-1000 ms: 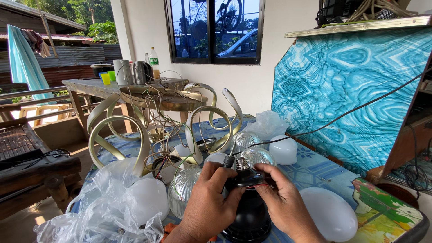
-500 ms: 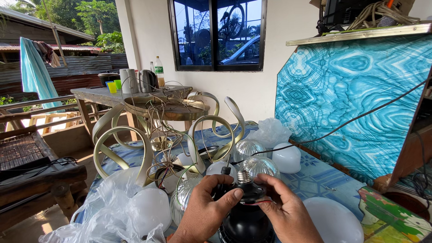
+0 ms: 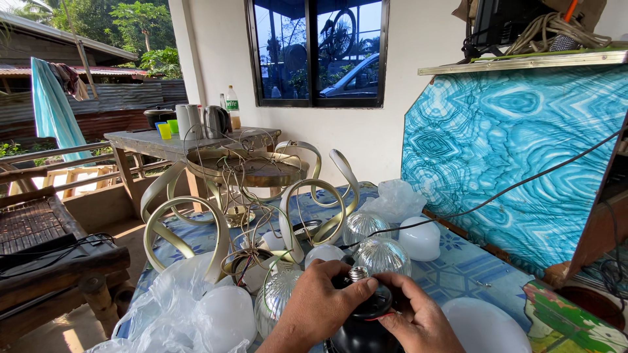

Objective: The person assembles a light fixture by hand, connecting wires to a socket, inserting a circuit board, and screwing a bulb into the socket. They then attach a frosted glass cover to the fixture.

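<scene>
Two hands: both are closed on one black lamp socket (image 3: 366, 320) at the bottom edge of the head view.
Left hand (image 3: 320, 307): its grip is wrapped over the top of the socket, thumb next to a small metal screw base (image 3: 357, 274).
Right hand (image 3: 422, 320): its grip holds the socket from the right side; a thin red wire (image 3: 383, 316) shows under the fingers, maybe part of the socket.
Tabletop (image 3: 471, 274): blue patterned cloth, just under the hands.
Glass globes (image 3: 381, 255): clear ribbed ones, just behind the hands.
Chandelier frame (image 3: 248, 196): curled gold arms, further back.
Plastic bag (image 3: 170, 314): left of the hands.
</scene>
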